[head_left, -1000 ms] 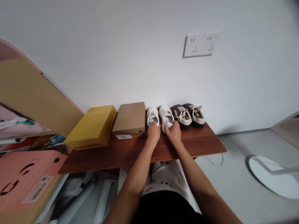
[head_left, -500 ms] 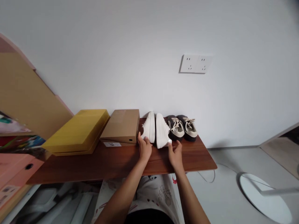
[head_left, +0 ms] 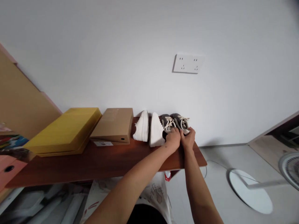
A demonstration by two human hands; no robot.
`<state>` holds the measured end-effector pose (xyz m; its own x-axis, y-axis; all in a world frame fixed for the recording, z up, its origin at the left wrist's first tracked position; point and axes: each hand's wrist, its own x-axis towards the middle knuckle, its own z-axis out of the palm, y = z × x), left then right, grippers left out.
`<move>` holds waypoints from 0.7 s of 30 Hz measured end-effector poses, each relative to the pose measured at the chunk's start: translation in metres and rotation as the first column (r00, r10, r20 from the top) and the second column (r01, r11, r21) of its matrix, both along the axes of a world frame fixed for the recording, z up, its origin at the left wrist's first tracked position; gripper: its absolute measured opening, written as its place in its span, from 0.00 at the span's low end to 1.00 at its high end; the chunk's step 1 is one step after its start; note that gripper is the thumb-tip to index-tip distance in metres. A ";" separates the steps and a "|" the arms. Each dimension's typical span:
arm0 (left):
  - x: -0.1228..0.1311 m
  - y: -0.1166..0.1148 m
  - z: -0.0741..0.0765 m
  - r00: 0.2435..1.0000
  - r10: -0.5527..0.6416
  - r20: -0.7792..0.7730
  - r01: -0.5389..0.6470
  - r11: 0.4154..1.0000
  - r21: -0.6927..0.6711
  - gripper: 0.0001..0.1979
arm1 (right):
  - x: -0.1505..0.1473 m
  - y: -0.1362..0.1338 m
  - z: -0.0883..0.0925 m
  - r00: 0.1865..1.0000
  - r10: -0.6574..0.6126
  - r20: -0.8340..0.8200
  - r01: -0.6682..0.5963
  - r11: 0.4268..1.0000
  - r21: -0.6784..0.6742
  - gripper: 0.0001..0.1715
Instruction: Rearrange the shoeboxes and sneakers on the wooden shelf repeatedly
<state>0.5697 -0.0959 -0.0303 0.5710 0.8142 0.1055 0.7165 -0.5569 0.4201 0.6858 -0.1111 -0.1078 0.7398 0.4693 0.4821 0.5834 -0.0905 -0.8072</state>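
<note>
Both hands reach across a wooden bench (head_left: 98, 161) to a pair of dark lace-up shoes (head_left: 175, 123) standing toes to the wall at its far right end. The left hand (head_left: 173, 139) is curled over the heel of the left shoe of the pair, and the right hand (head_left: 188, 138) grips the heel of the right one; the two hands sit close together, each closed on its shoe, though the fingertips are hidden. The shoes look light, with soft uppers, pale laces and firmer soles, so heel and sole rim would seem the surest holds; the loose laces could snag. Just left, touching or nearly so, two white shoes (head_left: 149, 130) lie tipped on their sides, then a brown box (head_left: 112, 125) and a yellow box (head_left: 65, 130). The bench's right edge lies just beside the dark pair, leaving little room there; bare wood runs along the near side.
</note>
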 end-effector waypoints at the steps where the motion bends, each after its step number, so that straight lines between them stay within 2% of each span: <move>1: 0.005 0.005 0.003 0.998 0.060 -0.020 -0.061 0.998 -0.022 0.17 | 0.001 0.000 -0.002 0.996 -0.053 -0.066 0.055 0.998 0.034 0.33; 3: 0.007 0.015 0.005 0.993 0.107 0.043 -0.104 0.992 -0.078 0.14 | 0.006 0.000 -0.004 0.960 -0.117 -0.255 0.142 0.986 0.083 0.32; 5: 0.004 0.021 0.004 0.965 0.132 0.226 -0.087 0.976 -0.201 0.13 | 0.011 0.002 -0.006 0.887 -0.082 -0.454 0.147 0.983 0.109 0.32; 6: 0.001 0.023 0.003 0.923 0.171 0.345 -0.064 0.952 -0.301 0.14 | 0.013 0.003 -0.007 0.850 -0.044 -0.525 0.127 0.984 0.122 0.33; 7: -0.001 0.024 0.002 0.858 0.236 0.457 -0.029 0.909 -0.415 0.15 | 0.015 0.005 -0.007 0.823 -0.015 -0.567 0.107 0.986 0.130 0.33; 9: -0.002 0.023 -0.001 0.698 0.411 0.587 0.071 0.775 -0.627 0.17 | 0.014 0.007 -0.007 0.819 -0.020 -0.574 0.092 0.991 0.096 0.35; 11: -0.002 0.020 -0.003 0.583 0.557 0.591 0.127 0.656 -0.744 0.19 | 0.009 0.009 -0.005 0.861 -0.108 -0.496 0.129 0.992 0.008 0.37; 12: -0.002 0.018 -0.003 0.557 0.601 0.573 0.121 0.624 -0.772 0.20 | 0.006 0.009 -0.004 0.884 -0.154 -0.441 0.155 0.987 -0.034 0.37; 14: -0.004 0.013 -0.004 0.547 0.620 0.563 0.090 0.625 -0.776 0.24 | 0.000 0.008 -0.003 0.920 -0.217 -0.327 0.204 0.976 -0.074 0.36; 17: -0.012 0.003 -0.005 0.550 0.540 0.637 0.108 0.711 -0.695 0.31 | -0.004 0.004 -0.004 0.943 -0.270 -0.195 0.265 0.963 -0.053 0.32; 19: -0.025 -0.005 -0.005 0.538 0.491 0.685 0.142 0.748 -0.648 0.31 | -0.003 0.002 -0.006 0.943 -0.299 -0.147 0.297 0.954 -0.037 0.30; 21: -0.045 -0.015 -0.005 0.541 0.456 0.707 0.175 0.761 -0.625 0.30 | 0.000 0.000 -0.007 0.940 -0.314 -0.134 0.313 0.949 -0.029 0.28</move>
<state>0.5251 -0.1108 -0.0358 0.3646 0.9285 -0.0699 -0.0549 0.0964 0.9938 0.6861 -0.1114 -0.1147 0.9080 0.2064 0.3647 0.4100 -0.2570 -0.8752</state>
